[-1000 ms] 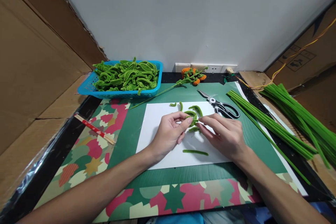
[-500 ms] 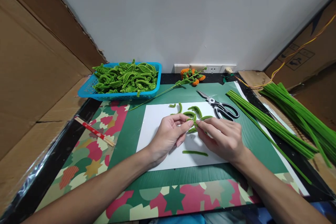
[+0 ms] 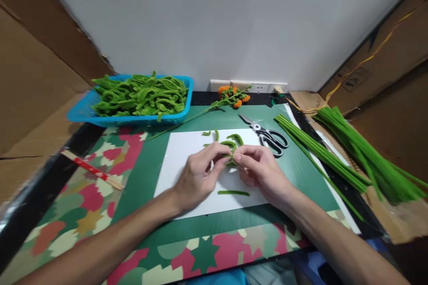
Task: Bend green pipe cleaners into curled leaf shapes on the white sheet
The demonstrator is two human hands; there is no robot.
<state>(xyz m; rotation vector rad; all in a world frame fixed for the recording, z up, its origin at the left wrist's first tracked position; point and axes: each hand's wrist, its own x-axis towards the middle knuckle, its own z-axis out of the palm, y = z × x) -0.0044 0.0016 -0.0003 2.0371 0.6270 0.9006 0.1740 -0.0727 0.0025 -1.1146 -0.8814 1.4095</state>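
Note:
My left hand (image 3: 202, 171) and my right hand (image 3: 259, 167) meet over a white sheet (image 3: 174, 164), fingertips pinched together on a small green pipe cleaner piece (image 3: 231, 156). Most of that piece is hidden by the fingers. Just beyond them lie several bent green pipe cleaner pieces (image 3: 236, 138). One straight cut piece (image 3: 233, 193) rests on the sheet nearer me, below the hands. Black-handled scissors (image 3: 267, 133) lie partly spread, past my right hand.
A blue basket (image 3: 80, 109) heaped with green pipe cleaner shapes stands back left. Near the wall lies an orange flower stem (image 3: 230, 98). Long green pipe cleaners (image 3: 327, 156) lie at right, with a larger bundle (image 3: 364, 151) beyond. Wrapped chopsticks (image 3: 92, 169) lie at left.
The whole view has shifted, so the things on the table appear further left. Both hands stay together on the small piece; the right hand has turned, its thumb now showing.

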